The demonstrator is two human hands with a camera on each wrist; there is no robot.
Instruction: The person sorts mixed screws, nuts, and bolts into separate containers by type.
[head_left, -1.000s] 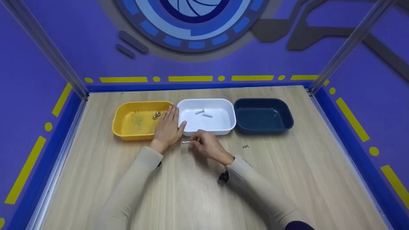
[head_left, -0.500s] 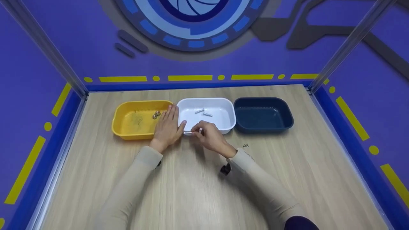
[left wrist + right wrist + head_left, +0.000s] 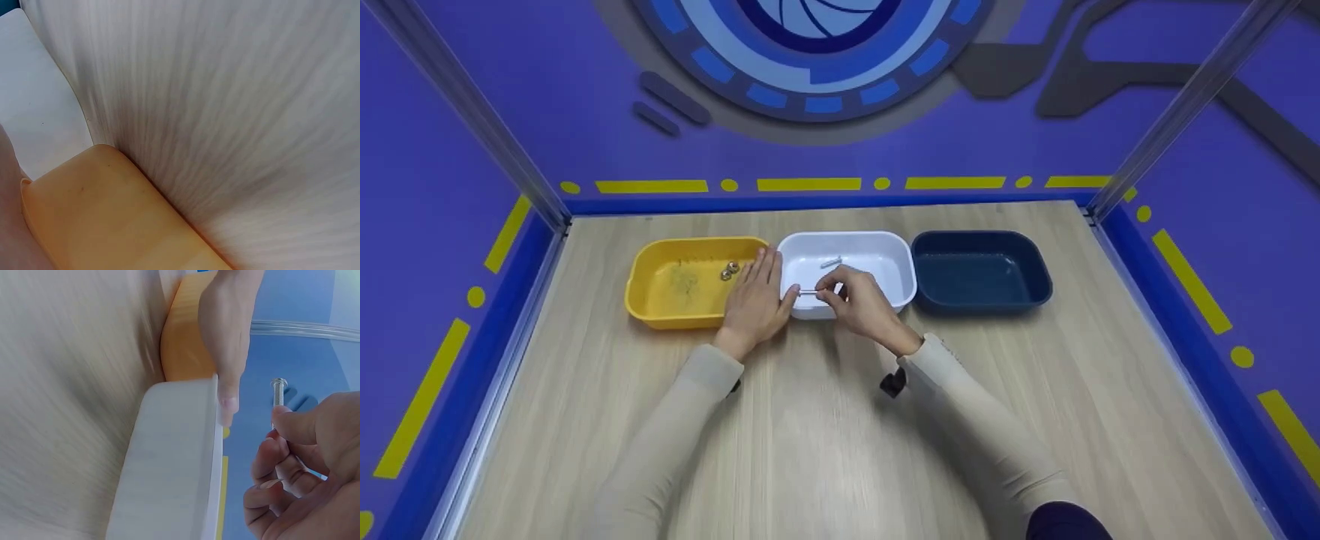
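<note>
My right hand (image 3: 864,304) pinches a silver bolt (image 3: 808,292) between thumb and fingertips, above the near side of the white bin (image 3: 911,262). In the right wrist view the headed end of the bolt (image 3: 278,392) sticks out beyond the fingertips. My left hand (image 3: 754,300) rests with straight fingers across the adjoining rims of the yellow bin (image 3: 631,292) and the white bin. Another bolt (image 3: 831,262) lies on the white bin's floor; my right hand covers part of that floor. Several metal nuts (image 3: 729,271) sit in the yellow bin beside my left fingers.
A dark blue bin (image 3: 981,306) stands against the white bin's right side, so the three bins form a row. They stand on a wooden tabletop (image 3: 810,450). Blue-purple panels (image 3: 840,161) enclose the back and sides.
My right hand has carried the bolt up and forward, from the tabletop before the white bin to over its inside. The left hand has stayed in place.
</note>
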